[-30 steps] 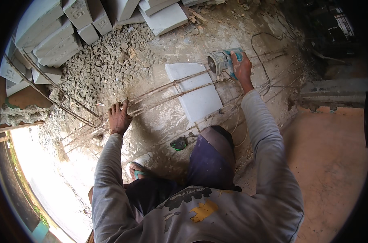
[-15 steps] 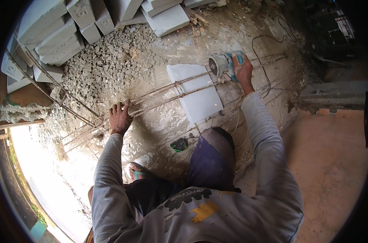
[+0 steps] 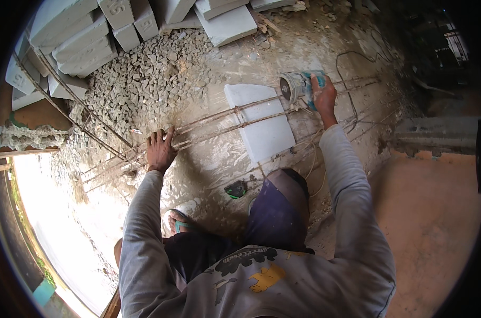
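Toward the right, my right hand [image 3: 325, 96] is closed around a teal angle grinder [image 3: 313, 79]. Its round disc faces left and sits at the rusty rebar [image 3: 261, 100], though whether it touches the steel I cannot tell. My left hand [image 3: 161, 151] rests at the left part of the same rebar frame, its fingers curled over the bars. Between the hands, a flat white block [image 3: 264, 140] lies under the two upper bars. A small tie ring joins those bars above the block.
Pale blocks [image 3: 86, 45] are stacked at the far left beside a heap of gravel [image 3: 155, 66]. A black and green tape measure [image 3: 235, 189] lies near my knee. Behind the grinder, a dark cord [image 3: 351, 53] loops over the ground. Further rebar [image 3: 65, 114] slants at the left.
The whole view has shifted slightly, so the scene sits a little further right. Orange sparks seen beyond the grinder have mostly faded. Both hands keep their holds.
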Demonstrator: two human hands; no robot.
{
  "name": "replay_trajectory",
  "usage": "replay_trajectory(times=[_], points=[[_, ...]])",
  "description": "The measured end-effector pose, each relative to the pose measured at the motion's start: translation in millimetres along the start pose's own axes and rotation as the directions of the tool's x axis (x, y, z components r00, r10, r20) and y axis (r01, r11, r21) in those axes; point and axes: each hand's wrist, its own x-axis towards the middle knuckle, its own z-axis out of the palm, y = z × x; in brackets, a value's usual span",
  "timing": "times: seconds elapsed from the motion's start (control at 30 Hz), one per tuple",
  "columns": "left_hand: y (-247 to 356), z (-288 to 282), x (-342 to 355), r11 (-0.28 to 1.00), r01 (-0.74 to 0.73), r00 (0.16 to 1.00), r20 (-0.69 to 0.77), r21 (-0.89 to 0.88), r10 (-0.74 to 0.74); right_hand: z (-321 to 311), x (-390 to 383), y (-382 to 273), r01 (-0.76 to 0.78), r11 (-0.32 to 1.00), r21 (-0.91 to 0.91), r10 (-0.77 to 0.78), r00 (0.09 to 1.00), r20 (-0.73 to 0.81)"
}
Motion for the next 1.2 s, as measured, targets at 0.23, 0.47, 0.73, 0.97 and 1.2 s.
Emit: replay_trajectory(times=[0.23,0.47,0.73,0.97,1.2], points=[[2.1,-1.2,-1.8,1.000,-0.018,0.997,-0.080,0.024,0.020,-0.6,0.4,6.2,-0.072,0.995,-0.066,0.075,0.996,0.038],[4.7,-6.9,-5.9,0.998,-0.046,0.986,-0.160,0.048,0.053,0.1,0.3,7.5,-0.002,0.999,-0.053,0.004,0.999,0.036],[6.9,-13.1,-6.7,0.997,-0.044,0.989,-0.136,0.059,0.051,-0.9,1.4,10.2,0.033,0.996,-0.085,-0.030,0.999,0.037],[4.5,-10.8,-6.3,0.998,-0.055,0.989,-0.135,0.041,0.061,-4.4,1.7,5.5,0.049,0.996,-0.080,-0.046,0.998,0.044],[1.3,-8.7,-4.9,0.999,-0.046,0.995,-0.093,0.022,0.048,-2.4,4.1,5.0,-0.002,0.997,-0.077,0.008,0.997,0.075]])
